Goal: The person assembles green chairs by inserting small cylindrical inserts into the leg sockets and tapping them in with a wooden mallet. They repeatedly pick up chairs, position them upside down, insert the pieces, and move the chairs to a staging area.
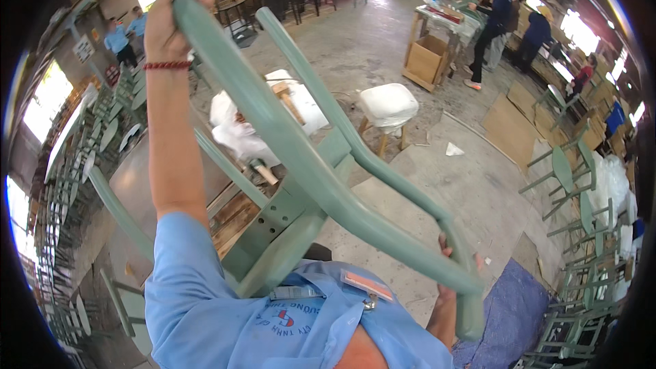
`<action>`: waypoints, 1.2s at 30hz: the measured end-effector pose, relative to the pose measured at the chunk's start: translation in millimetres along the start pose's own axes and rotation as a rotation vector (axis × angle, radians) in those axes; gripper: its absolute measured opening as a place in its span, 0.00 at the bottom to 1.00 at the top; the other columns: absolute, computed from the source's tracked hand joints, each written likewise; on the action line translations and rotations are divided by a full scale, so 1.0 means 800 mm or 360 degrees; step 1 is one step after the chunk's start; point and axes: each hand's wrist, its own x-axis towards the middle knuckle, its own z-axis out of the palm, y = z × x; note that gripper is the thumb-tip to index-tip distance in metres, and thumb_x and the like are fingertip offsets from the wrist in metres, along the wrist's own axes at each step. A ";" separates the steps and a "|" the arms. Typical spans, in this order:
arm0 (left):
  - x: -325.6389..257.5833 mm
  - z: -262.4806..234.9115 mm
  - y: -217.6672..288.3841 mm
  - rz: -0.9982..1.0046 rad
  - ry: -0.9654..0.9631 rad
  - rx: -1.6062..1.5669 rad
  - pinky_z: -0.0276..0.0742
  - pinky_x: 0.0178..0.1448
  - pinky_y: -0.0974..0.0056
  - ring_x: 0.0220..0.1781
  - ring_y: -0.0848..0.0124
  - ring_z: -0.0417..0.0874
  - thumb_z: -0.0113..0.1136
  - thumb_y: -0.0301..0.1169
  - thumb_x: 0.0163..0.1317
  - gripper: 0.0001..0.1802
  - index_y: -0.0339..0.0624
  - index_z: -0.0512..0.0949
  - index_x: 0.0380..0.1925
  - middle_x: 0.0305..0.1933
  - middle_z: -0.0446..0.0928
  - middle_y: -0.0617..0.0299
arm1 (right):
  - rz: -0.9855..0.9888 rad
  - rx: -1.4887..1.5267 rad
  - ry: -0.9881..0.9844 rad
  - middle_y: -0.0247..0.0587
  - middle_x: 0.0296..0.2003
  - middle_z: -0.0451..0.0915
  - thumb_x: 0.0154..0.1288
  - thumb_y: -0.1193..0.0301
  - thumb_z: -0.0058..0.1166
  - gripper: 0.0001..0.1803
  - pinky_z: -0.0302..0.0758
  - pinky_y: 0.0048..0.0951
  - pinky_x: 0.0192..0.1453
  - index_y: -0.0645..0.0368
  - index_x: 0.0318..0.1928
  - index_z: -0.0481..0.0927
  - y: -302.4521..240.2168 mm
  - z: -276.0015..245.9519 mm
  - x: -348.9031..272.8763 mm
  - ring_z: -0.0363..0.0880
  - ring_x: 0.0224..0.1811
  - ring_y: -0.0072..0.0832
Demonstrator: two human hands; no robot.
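Note:
A sage-green wooden chair (287, 150) is held up, tilted, across the front of my body. Near the upper left, my left hand (171, 20) is wrapped around the end of its thick leg; a red bead bracelet (167, 65) circles that wrist. My right hand (445, 277) grips the bent far end of the frame at the lower right, its fingers partly hidden behind the wood. Round holes show in the chair's inner rail (273, 219), close to my chest. Two more legs point up to the left, beside my left arm.
A stool (388, 106) wrapped in white stands ahead, beside a white-padded work surface (239, 130). Rows of green chairs line the left (102, 137) and right (588, 232). Blue sheeting (509, 314) lies at the lower right. Several people stand around a workbench (444, 24) and farther back.

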 end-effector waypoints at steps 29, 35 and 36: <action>0.293 -0.127 -0.843 -0.0592 -0.0069 0.1248 0.76 0.44 0.65 0.37 0.75 0.78 0.71 0.26 0.51 0.13 0.42 0.76 0.34 0.34 0.78 0.67 | 0.1221 -0.2480 0.1498 0.46 0.42 0.78 0.68 0.62 0.52 0.20 0.77 0.36 0.34 0.59 0.56 0.75 -0.202 -0.258 0.386 0.77 0.33 0.35; 0.207 -0.120 -0.832 -0.0769 0.0192 0.1396 0.75 0.49 0.64 0.41 0.70 0.78 0.68 0.29 0.52 0.17 0.44 0.75 0.41 0.38 0.77 0.63 | 0.1395 -0.2281 0.1722 0.50 0.51 0.77 0.68 0.61 0.49 0.25 0.81 0.41 0.42 0.58 0.62 0.69 -0.339 -0.307 0.581 0.80 0.41 0.40; 0.203 -0.112 -0.833 -0.0778 0.0222 0.1464 0.75 0.49 0.64 0.42 0.69 0.78 0.69 0.29 0.52 0.17 0.44 0.74 0.42 0.38 0.77 0.62 | 0.1404 -0.2348 0.1666 0.49 0.51 0.77 0.68 0.62 0.49 0.25 0.81 0.41 0.41 0.58 0.62 0.69 -0.354 -0.310 0.615 0.80 0.41 0.40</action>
